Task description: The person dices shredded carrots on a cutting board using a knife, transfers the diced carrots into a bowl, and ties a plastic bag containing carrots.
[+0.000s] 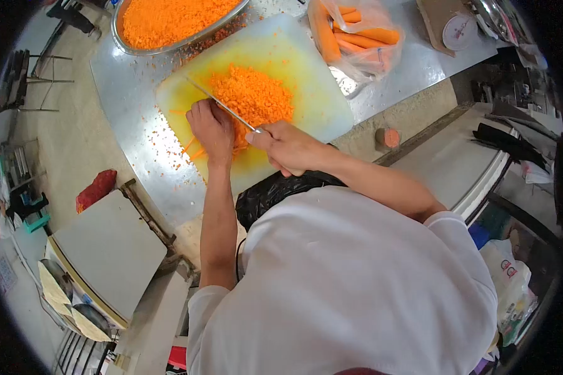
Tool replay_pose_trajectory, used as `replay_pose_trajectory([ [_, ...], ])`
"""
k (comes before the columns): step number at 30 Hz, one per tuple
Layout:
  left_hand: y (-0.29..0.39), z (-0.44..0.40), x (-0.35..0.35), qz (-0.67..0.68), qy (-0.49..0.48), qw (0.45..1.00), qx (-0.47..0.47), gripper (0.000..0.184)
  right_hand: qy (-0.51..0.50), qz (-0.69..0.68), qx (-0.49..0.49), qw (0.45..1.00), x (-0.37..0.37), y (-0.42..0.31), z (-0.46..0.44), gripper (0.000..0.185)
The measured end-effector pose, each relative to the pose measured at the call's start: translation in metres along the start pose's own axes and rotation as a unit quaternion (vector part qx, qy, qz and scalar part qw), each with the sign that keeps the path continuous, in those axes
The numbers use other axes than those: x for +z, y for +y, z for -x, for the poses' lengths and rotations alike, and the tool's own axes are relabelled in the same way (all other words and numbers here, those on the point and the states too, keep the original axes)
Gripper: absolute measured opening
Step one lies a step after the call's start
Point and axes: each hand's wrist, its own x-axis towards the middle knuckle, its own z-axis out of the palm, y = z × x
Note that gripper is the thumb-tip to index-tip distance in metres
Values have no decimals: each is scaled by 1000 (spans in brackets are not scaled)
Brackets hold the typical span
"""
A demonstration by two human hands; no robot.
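My right hand (289,147) is closed round the handle of a knife (226,108), whose blade points to the far left, edge-on to me. Beside the blade, my left hand (211,130) is curled with bent fingers over carrot strips (197,154); their ends stick out on its left side and below it. A heap of finely chopped carrot (253,97) lies just beyond the blade. All of this rests on a white cutting board (313,81) stained yellow. The fingertips of my left hand are partly hidden.
A metal basin (187,45) full of chopped carrot stands at the back left. At the back right, a clear plastic bag (356,40) holds whole carrots. Carrot bits are scattered on the metal table (128,103). A black plastic bag (266,197) hangs between me and the board.
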Motion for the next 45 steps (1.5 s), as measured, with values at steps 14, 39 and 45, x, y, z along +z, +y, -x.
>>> replay_pose_trajectory([
  [14,-7,8,-11,-23,-9,1000,17,15,-14,94,14,995,-25,-30,11,51],
  [39,5,37,-9,-92,-66,993,26,31,59,-154,28,986,52,25,47,46],
  [45,0,38,-8,-97,-72,992,32,28,64,-131,44,988,47,13,47,49],
])
